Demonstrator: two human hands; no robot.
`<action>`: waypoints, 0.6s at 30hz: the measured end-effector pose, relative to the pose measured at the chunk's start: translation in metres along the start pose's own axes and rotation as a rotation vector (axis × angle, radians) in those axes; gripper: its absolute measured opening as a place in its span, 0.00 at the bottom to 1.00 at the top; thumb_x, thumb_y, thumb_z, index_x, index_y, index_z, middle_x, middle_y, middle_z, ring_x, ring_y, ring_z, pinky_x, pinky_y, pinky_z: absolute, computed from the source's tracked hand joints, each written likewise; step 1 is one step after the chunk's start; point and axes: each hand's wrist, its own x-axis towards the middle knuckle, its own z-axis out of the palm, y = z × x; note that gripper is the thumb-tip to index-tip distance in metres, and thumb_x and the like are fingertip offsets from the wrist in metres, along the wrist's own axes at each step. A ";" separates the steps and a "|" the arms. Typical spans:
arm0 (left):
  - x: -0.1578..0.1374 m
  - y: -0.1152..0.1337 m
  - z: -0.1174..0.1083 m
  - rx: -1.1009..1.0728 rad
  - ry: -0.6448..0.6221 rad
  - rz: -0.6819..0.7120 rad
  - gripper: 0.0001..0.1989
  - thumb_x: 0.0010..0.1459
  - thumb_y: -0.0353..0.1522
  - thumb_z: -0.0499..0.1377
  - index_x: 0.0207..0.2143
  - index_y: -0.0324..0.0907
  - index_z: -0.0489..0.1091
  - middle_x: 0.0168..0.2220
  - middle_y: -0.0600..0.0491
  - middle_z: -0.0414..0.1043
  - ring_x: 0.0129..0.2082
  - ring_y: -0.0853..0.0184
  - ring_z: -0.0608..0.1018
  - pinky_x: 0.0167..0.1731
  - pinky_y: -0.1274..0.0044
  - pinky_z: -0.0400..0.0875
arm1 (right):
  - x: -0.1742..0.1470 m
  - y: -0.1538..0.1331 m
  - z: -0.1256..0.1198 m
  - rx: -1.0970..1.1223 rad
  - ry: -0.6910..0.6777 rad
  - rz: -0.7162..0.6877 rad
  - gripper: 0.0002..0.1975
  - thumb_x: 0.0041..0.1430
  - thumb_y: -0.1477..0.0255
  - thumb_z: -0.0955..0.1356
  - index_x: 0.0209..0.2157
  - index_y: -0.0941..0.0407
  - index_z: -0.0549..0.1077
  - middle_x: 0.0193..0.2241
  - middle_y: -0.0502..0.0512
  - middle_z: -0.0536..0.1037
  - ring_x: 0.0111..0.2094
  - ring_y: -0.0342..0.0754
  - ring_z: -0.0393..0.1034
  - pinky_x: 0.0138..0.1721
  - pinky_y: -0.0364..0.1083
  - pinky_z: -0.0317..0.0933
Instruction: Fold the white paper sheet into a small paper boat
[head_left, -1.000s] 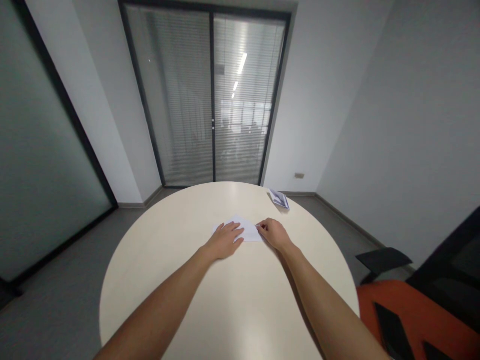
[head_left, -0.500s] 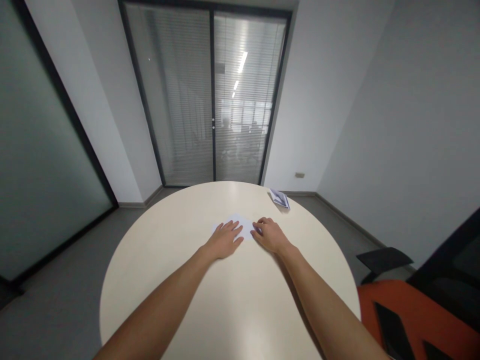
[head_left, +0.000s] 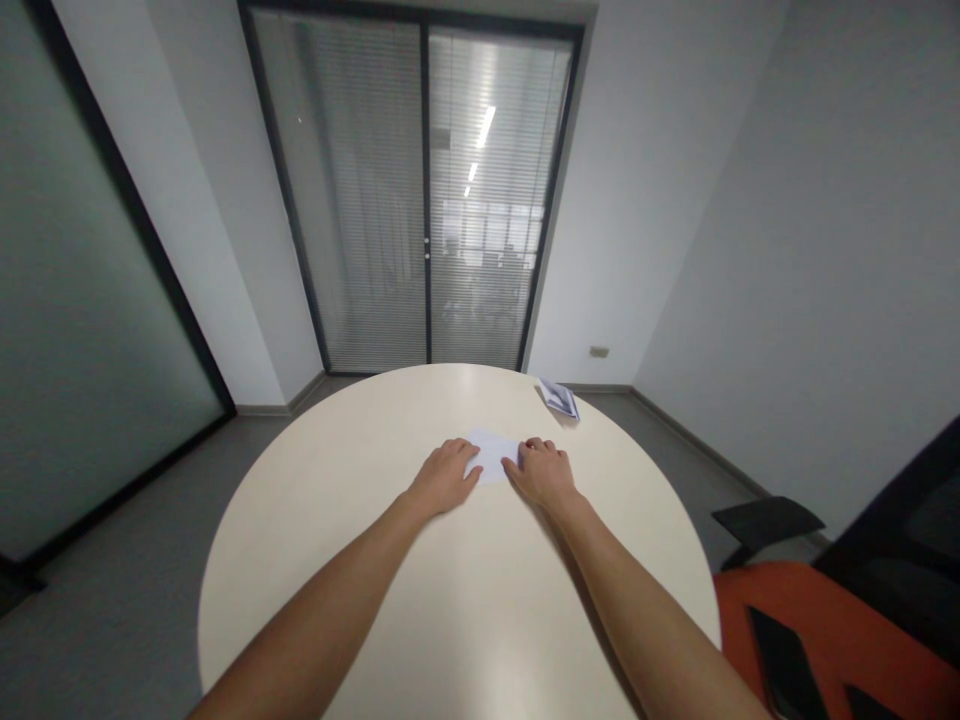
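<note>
A folded white sheet of paper point(head_left: 495, 452) lies flat near the middle of the round cream table point(head_left: 337, 520). My left hand point(head_left: 444, 476) rests palm down on the paper's left part, fingers spread. My right hand point(head_left: 541, 470) presses on the paper's right edge with curled fingers. Only a small strip of the paper shows between the two hands.
A second small folded paper point(head_left: 559, 397) lies at the table's far right edge. An orange and black chair point(head_left: 817, 620) stands to the right of the table. Glass sliding doors with blinds point(head_left: 420, 200) are behind the table.
My right hand has slid left along the paper toward my left hand. The paper looks narrower now, and its left end is hidden under my left hand.
</note>
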 end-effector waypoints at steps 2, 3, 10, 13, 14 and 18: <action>0.001 -0.002 -0.001 0.063 0.033 -0.141 0.17 0.66 0.34 0.54 0.55 0.40 0.70 0.54 0.43 0.73 0.55 0.57 0.72 0.56 0.67 0.65 | 0.001 0.002 0.002 0.006 -0.005 0.029 0.27 0.68 0.55 0.60 0.52 0.62 0.75 0.54 0.71 0.74 0.54 0.63 0.65 0.50 0.55 0.57; 0.001 -0.004 -0.001 0.088 0.043 -0.202 0.17 0.66 0.34 0.54 0.55 0.40 0.70 0.54 0.43 0.73 0.55 0.56 0.72 0.55 0.66 0.66 | 0.001 0.003 0.003 0.011 -0.006 0.038 0.28 0.68 0.54 0.60 0.52 0.62 0.75 0.54 0.71 0.73 0.54 0.63 0.65 0.50 0.55 0.57; 0.003 -0.013 -0.001 0.089 0.051 -0.351 0.18 0.63 0.34 0.57 0.55 0.42 0.69 0.52 0.47 0.75 0.52 0.58 0.74 0.52 0.69 0.67 | 0.002 0.005 0.003 0.026 0.002 0.052 0.28 0.67 0.55 0.61 0.51 0.63 0.76 0.54 0.72 0.73 0.54 0.63 0.65 0.50 0.55 0.58; 0.004 -0.011 -0.003 0.072 0.052 -0.378 0.17 0.62 0.34 0.58 0.54 0.42 0.70 0.49 0.47 0.77 0.51 0.58 0.74 0.50 0.69 0.68 | 0.003 0.005 0.002 0.041 0.011 0.023 0.27 0.67 0.56 0.61 0.51 0.63 0.77 0.53 0.72 0.74 0.54 0.63 0.64 0.51 0.54 0.58; 0.003 -0.011 -0.004 0.070 0.049 -0.386 0.17 0.62 0.34 0.58 0.53 0.42 0.71 0.49 0.47 0.77 0.51 0.57 0.74 0.50 0.69 0.68 | 0.003 0.006 0.002 0.049 0.008 0.009 0.27 0.68 0.56 0.61 0.50 0.63 0.77 0.53 0.72 0.74 0.55 0.63 0.64 0.52 0.54 0.58; 0.002 -0.010 -0.005 0.083 0.036 -0.425 0.12 0.63 0.38 0.58 0.45 0.43 0.74 0.47 0.45 0.76 0.52 0.54 0.73 0.51 0.66 0.68 | 0.004 0.007 0.002 0.096 -0.017 -0.034 0.24 0.69 0.60 0.61 0.51 0.63 0.76 0.55 0.71 0.73 0.56 0.61 0.63 0.55 0.52 0.57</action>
